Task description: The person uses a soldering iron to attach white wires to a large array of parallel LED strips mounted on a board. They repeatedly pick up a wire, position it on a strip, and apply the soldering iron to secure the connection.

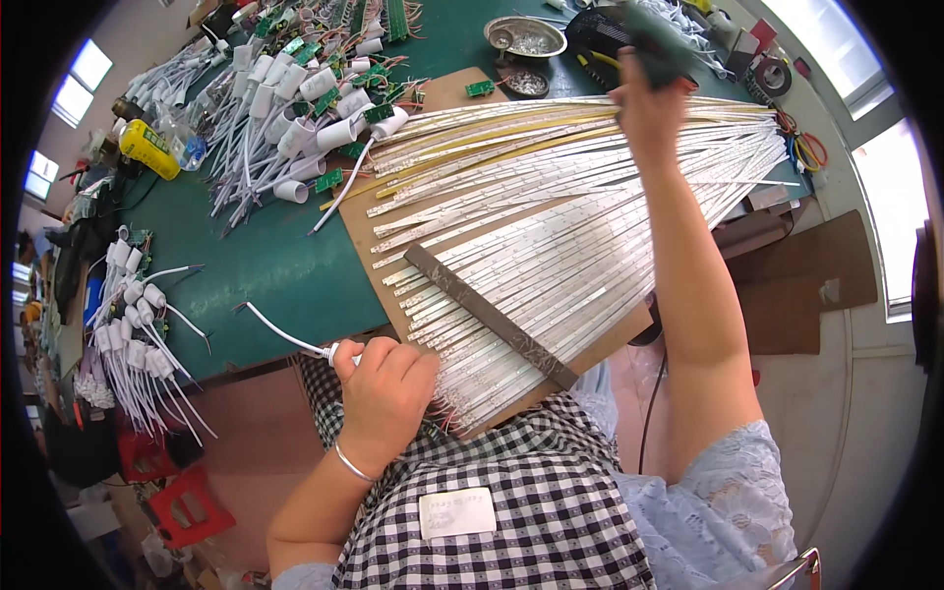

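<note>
Low in the middle of the frame, the left hand (385, 382) is curled into a loose fist around a white plug-like connector (337, 351), fingers folded together over it, with its thin white cable (280, 331) trailing up and left across the green table (265, 265). The hand sits just at the near edge of a brown board (454, 93) that runs diagonally from centre to upper right and carries a fan of long white and yellowish light strips (551, 206); a dark flat bar (489, 316) lies across the strips near their lower ends. At the top of the frame, right of centre, the right hand (649, 93) is raised over the far ends of the strips, wrapped around a dark green tool (654, 44); the fingers seem clamped on it, though the tool's shape is blurred and hard to make out. In the upper left lies a heap of white cylindrical housings with wires and small green circuit boards (295, 84), and a second bunch of white connectors (133, 315) sits at the left edge. A round metal dish (525, 36) stands at top centre, a yellow bottle (148, 147) at upper left, and a checked apron (531, 492) fills the bottom.
</note>
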Demonstrator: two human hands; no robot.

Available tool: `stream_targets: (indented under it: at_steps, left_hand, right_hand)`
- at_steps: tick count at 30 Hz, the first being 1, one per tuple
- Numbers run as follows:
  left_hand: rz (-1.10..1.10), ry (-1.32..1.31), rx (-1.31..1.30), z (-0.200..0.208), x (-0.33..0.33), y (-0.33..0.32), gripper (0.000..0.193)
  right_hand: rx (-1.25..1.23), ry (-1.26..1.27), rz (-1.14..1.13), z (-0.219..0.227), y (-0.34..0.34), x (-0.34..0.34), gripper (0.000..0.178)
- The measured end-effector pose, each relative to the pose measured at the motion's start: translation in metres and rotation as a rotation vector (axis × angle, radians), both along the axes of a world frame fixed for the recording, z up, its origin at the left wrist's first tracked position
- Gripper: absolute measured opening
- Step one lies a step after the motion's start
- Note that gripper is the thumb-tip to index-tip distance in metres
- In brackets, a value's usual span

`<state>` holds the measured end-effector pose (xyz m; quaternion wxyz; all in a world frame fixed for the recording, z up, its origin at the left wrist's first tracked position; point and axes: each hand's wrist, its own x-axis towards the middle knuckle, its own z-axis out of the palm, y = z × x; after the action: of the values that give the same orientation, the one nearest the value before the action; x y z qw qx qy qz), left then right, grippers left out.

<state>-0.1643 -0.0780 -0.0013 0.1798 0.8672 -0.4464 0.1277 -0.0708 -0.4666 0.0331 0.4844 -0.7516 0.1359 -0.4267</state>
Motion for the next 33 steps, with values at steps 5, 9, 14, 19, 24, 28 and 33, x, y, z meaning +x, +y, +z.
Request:
stream_targets:
  at_steps: [5,9,14,19,24,28,33]
  left_hand:
    - [-0.011,0.032,-0.009,-0.003,0.002,0.002,0.010]
    - [0.000,0.103,-0.001,0.002,0.003,0.006,0.012]
    - [0.045,0.143,-0.015,-0.004,0.001,0.006,0.013]
    - [0.071,0.157,-0.051,-0.009,-0.001,0.007,0.014]
    - [0.076,0.164,-0.092,-0.011,0.000,0.004,0.010]
    - [0.104,0.190,-0.108,-0.007,0.000,0.003,0.012]
    - [0.127,0.194,-0.101,-0.008,-0.001,0.000,0.013]
  right_hand:
    - [-0.026,-0.038,0.029,-0.017,-0.011,0.010,0.036]
    - [0.055,0.048,0.119,0.025,0.029,-0.076,0.035]
    - [0.073,0.151,0.260,0.001,0.067,-0.202,0.049]
    - [0.559,0.289,0.507,-0.048,0.117,-0.278,0.065]
    - [0.636,0.374,0.636,-0.058,0.160,-0.278,0.067]
    - [0.858,0.230,0.822,-0.051,0.187,-0.226,0.066]
    - [0.982,0.220,0.893,-0.053,0.210,-0.179,0.073]
